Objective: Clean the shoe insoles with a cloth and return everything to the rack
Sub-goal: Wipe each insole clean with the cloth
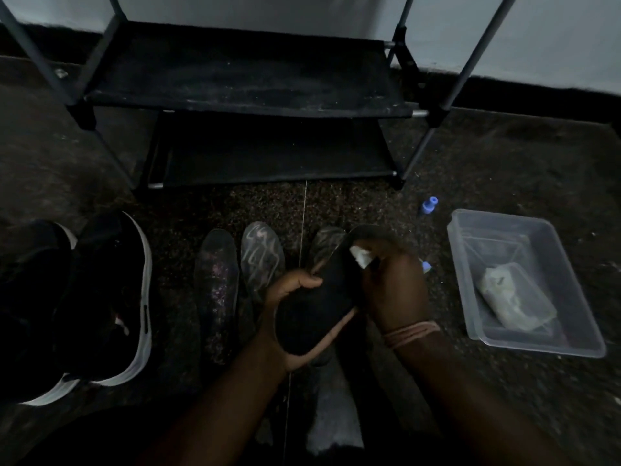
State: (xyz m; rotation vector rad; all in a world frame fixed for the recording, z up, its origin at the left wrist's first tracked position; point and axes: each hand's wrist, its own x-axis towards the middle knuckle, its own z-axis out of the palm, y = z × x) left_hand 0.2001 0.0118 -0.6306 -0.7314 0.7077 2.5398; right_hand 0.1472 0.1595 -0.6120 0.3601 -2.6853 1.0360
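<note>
Dark insole held up, white cloth pressed at its toe end.
Three worn insoles lie side by side on the floor before the empty black rack; black shoes sit left.

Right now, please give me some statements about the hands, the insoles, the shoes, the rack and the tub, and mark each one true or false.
1. The left hand holds a dark insole. True.
2. The right hand presses a white cloth on that insole. True.
3. The shoes stand on the rack. False: they are on the floor at the left; both shelves in view are bare.
4. The clear tub lies at the right, with a pale bundle inside. True.
5. No other insoles are on the floor. False: more insoles lie before the rack.
</note>
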